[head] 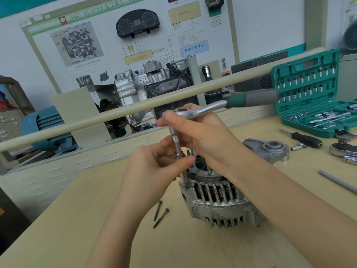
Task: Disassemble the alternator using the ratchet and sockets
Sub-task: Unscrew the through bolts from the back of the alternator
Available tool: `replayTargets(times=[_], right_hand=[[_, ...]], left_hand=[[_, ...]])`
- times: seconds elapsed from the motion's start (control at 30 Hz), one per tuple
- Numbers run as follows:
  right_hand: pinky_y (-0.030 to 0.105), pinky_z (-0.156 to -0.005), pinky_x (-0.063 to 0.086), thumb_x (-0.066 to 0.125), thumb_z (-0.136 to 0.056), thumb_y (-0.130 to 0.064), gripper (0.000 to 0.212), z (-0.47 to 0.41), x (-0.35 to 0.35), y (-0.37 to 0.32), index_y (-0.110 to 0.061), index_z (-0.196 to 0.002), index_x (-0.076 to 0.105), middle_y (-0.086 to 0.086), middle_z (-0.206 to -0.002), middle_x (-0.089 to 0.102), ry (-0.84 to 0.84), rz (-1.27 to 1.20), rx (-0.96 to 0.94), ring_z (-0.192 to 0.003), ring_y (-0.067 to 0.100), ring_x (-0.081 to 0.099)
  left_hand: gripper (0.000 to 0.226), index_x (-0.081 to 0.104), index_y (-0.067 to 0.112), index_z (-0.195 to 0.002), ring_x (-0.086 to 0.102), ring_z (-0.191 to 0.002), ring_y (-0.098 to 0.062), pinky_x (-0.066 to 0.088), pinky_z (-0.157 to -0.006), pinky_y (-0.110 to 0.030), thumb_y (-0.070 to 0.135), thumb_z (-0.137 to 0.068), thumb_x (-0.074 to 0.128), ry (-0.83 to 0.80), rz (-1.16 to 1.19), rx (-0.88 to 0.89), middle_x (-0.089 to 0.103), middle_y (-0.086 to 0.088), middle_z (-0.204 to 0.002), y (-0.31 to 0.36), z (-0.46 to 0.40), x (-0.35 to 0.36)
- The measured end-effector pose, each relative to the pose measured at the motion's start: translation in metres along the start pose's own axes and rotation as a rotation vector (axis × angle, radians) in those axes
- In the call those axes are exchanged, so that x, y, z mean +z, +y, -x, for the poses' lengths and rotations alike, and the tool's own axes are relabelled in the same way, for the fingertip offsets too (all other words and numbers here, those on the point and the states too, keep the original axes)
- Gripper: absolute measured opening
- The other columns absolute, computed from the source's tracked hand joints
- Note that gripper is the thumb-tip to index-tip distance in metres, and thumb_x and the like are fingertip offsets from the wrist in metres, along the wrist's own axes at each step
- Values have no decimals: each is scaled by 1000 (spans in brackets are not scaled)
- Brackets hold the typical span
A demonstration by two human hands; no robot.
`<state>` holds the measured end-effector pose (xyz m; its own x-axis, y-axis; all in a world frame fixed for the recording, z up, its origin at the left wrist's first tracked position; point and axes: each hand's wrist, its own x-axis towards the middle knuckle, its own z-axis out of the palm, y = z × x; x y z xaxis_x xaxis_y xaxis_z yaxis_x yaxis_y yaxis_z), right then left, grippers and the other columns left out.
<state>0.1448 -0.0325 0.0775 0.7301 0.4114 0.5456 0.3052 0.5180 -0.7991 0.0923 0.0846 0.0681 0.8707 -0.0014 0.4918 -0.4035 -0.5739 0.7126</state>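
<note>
- A single head-worn view looks forward and down from above the workbench, wide-angle, so straight lines bend near the edges.
- It sits close over the alternator, which lies just below centre, with both forearms entering from the bottom edge.
- The upper half faces a training board on the far wall; an open socket case stands at right.

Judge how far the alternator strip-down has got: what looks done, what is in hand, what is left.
Done: two long bolts lie loose on the bench, and an end cover sits behind the alternator. In hand: the right hand holds the ratchet head, and the left hand pinches the extension standing over another bolt. Left: the alternator's slotted housing halves are still together.
</note>
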Motion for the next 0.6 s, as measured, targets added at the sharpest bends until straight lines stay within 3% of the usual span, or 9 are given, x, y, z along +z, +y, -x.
replayTargets(times=[0.1, 0.27, 0.43, 0.6], right_hand=[[22, -56, 53, 59, -66, -38, 30, 0, 2, -1, -12, -80, 62, 1, -76, 70, -42, 4, 54, -57, 12, 64], [24, -63, 55, 43, -87, -37, 27, -3, -3, -2, -15, -88, 59, 2, -80, 70, -102, 19, 115, -63, 12, 64], [24, -62, 53, 46, -79, -31, 29, -2, -6, -5, -11, -95, 59, 0, -85, 71, -233, -28, 121, -67, 11, 65], [24, -55, 53, 58, -68, -24, 30, -3, -5, -3, -6, -91, 51, 1, -82, 72, -111, -77, 69, -61, 13, 66]], left_hand=[[19, 69, 26, -74, 68, -61, -9, 54, -54, -19, 34, -57, 70, -100, 128, -82, 72, 3, -66, -2, -1, -8], [8, 69, 17, -81, 68, -63, -11, 54, -53, -20, 12, -76, 69, -128, 174, -125, 73, -2, -72, -6, -4, -9], [9, 69, 13, -84, 68, -63, -13, 56, -55, -22, 12, -74, 70, -141, 202, -122, 72, -9, -74, -9, -4, -10], [21, 66, 6, -78, 63, -53, -11, 55, -54, -27, 21, -68, 75, -28, 114, -35, 67, -4, -60, -8, -3, -4]])
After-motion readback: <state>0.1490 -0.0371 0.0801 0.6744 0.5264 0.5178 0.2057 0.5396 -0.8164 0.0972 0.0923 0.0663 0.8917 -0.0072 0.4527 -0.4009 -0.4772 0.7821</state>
